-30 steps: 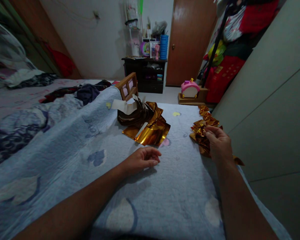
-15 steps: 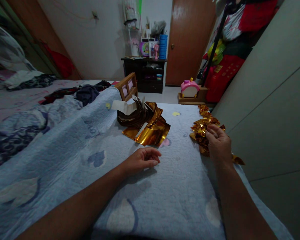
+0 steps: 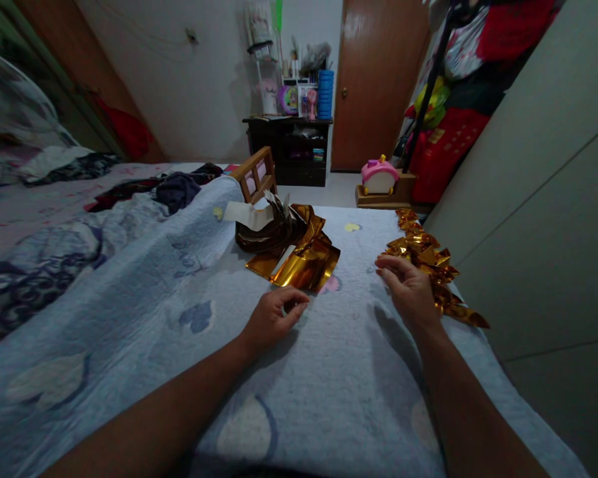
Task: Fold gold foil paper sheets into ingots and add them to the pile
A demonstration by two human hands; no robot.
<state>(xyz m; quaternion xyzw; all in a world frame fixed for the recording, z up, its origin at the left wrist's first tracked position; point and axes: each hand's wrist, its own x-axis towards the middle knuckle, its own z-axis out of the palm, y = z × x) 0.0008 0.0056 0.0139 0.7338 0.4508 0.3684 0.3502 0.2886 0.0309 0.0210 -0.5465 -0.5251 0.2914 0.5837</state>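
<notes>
My left hand (image 3: 275,317) is held just in front of a loose pile of gold foil sheets (image 3: 306,262). Its fingers curve toward the thumb with a small gap between, and nothing shows in them. The pile fans out, its dark layered edges and pale paper strips turned to the far left. My right hand (image 3: 409,290) hovers over the bedspread with thumb and fingers slightly apart, holding nothing I can see. Beside and beyond it lies a row of crumpled, folded gold foil pieces (image 3: 431,259), partly hidden by that hand.
A pale blue quilted cover (image 3: 329,385) with heart and leaf patterns spreads beneath everything. Clothes (image 3: 177,189) lie heaped on the left. A wooden rail (image 3: 253,176) rises behind the foil pile. A white cabinet (image 3: 538,219) borders the right edge; a pink toy (image 3: 379,174) stands beyond.
My right hand has let go of the crumpled foil at the right and moved left, away from it. My left hand has shifted slightly forward toward the foil sheets, its fingers curling closer to the thumb.
</notes>
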